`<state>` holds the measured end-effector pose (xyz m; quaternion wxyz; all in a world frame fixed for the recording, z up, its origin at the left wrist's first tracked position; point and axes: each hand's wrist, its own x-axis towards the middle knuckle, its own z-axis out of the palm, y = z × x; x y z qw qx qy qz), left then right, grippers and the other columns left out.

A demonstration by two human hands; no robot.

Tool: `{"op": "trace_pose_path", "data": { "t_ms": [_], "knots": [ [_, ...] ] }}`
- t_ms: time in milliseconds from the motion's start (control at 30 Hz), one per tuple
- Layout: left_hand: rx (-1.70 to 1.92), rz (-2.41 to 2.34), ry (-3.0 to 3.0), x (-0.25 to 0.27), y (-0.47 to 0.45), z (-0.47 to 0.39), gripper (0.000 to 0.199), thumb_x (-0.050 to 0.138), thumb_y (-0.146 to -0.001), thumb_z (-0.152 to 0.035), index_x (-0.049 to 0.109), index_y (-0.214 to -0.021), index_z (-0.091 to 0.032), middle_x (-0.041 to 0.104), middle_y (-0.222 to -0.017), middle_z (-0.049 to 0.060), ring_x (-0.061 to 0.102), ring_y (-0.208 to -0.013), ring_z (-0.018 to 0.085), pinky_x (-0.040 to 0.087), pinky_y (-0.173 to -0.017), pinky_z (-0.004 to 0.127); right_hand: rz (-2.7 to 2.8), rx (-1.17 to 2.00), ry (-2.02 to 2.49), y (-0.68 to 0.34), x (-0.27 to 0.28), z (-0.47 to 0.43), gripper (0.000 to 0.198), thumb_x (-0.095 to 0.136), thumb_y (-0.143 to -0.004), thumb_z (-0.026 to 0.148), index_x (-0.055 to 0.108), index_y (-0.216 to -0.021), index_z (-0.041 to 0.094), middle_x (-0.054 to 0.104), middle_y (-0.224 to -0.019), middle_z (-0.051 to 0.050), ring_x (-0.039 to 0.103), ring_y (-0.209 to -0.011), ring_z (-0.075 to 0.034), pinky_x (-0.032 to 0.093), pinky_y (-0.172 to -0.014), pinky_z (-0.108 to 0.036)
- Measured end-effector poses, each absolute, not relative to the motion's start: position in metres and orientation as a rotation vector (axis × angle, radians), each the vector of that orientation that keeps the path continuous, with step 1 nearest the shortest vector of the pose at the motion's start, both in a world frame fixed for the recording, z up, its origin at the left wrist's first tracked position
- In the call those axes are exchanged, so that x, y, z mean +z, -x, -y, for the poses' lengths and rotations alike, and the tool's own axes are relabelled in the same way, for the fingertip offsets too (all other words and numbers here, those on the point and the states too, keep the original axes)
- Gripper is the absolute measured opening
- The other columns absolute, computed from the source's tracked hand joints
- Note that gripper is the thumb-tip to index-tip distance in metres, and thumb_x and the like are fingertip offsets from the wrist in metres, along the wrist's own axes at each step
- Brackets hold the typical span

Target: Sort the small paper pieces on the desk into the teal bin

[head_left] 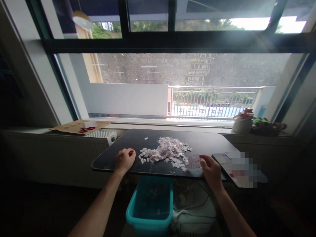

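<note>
On the dark table (202, 140) lies a heap of small torn white paper scraps (170, 148), with loose pieces spread along its front. My right hand (211, 171) pinches a thin, see-through plastic piece with red print (194, 162), rounded in outline, at the heap's right front edge. Left of the heap, my left hand (125, 160) rests near the table's front edge with its fingers curled together. Whether anything is inside those fingers is hidden.
A turquoise bin (149, 220) with scraps inside stands below the table's front edge. Beside it sits a pale bundle with dark cords (195, 217). A flat, partly blurred item (227, 168) lies at the table's right. Red-handled scissors (87, 129) rest on brown paper (66, 126) by the window.
</note>
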<state>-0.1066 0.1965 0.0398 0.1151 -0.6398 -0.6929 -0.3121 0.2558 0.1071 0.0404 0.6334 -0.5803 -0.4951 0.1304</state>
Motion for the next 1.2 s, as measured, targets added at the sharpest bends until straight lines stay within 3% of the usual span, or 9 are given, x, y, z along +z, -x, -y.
{"op": "trace_pose_path", "data": {
  "t_ms": [333, 633, 867, 1200],
  "knots": [
    [-0.898, 2.028, 1.875, 0.040, 0.106, -0.196, 0.025, 0.046, -0.080, -0.032, 0.069, -0.080, -0.021, 0.068, -0.087, 0.007, 0.060, -0.085, 0.026, 0.044, -0.076, 0.033, 1.217, 0.281, 1.314, -0.258, 0.039, -0.101, 0.035, 0.055, -0.072, 0.042, 0.069, -0.086, 0.013, 0.072, -0.076, -0.008, 0.065, -0.064, -0.020, 0.053, -0.061, -0.030],
    [-0.886, 2.022, 1.868, 0.038, 0.107, -0.197, 0.025, 0.046, -0.081, -0.031, 0.069, -0.081, -0.021, 0.068, -0.087, 0.007, 0.060, -0.085, 0.025, 0.044, -0.076, 0.032, 1.278, 0.082, 1.336, -0.265, 0.034, -0.090, 0.029, 0.054, -0.079, 0.038, 0.069, -0.090, 0.016, 0.072, -0.082, -0.007, 0.066, -0.071, -0.019, 0.054, -0.066, -0.029],
    [-0.883, 2.022, 1.870, 0.039, 0.106, -0.196, 0.025, 0.046, -0.081, -0.031, 0.069, -0.080, -0.021, 0.068, -0.087, 0.006, 0.060, -0.085, 0.025, 0.044, -0.076, 0.032, 1.505, 0.128, 1.259, -0.237, 0.036, -0.099, 0.027, 0.049, -0.085, 0.034, 0.067, -0.094, 0.017, 0.071, -0.084, -0.007, 0.066, -0.071, -0.018, 0.054, -0.067, -0.028],
    [-0.882, 2.031, 1.867, 0.042, 0.104, -0.194, 0.024, 0.047, -0.080, -0.032, 0.069, -0.080, -0.021, 0.068, -0.086, 0.007, 0.060, -0.084, 0.024, 0.045, -0.075, 0.031, 1.414, 0.080, 1.372, -0.254, 0.038, -0.091, 0.029, 0.050, -0.084, 0.038, 0.067, -0.096, 0.017, 0.071, -0.083, -0.007, 0.067, -0.072, -0.019, 0.054, -0.069, -0.031]
  ]
}}
